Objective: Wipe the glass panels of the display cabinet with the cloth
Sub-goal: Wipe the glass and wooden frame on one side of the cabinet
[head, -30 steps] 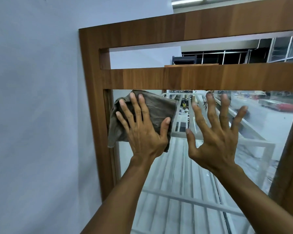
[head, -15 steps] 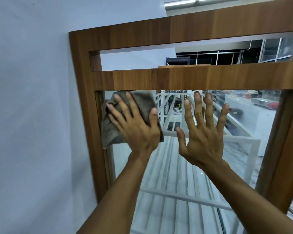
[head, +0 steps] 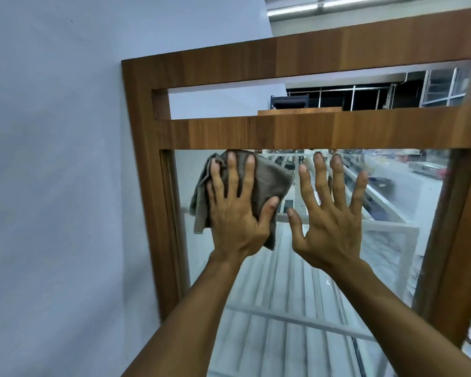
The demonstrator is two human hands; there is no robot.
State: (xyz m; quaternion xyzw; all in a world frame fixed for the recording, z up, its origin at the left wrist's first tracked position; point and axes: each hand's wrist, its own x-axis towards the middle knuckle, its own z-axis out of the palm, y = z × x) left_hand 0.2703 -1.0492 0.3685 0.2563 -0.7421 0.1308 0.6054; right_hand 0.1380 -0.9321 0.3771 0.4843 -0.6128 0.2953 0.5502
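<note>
Soft, limp cloth [head: 269, 180] pressed flat to top-left of glass panel [head: 278, 295] under straight, spread fingers [head: 233, 175] of left hand [head: 237, 216]; right hand [head: 335, 229] splayed, empty, alongside. Best controlled by broad palm pressure, not pinching.

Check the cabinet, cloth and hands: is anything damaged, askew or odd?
Nothing stands out. The left hand presses the cloth on the glass panel, near the wooden frame; the right hand is spread open beside it.

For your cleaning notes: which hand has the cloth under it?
The left hand, spread flat over the brown-grey cloth; the right hand is bare.
</note>
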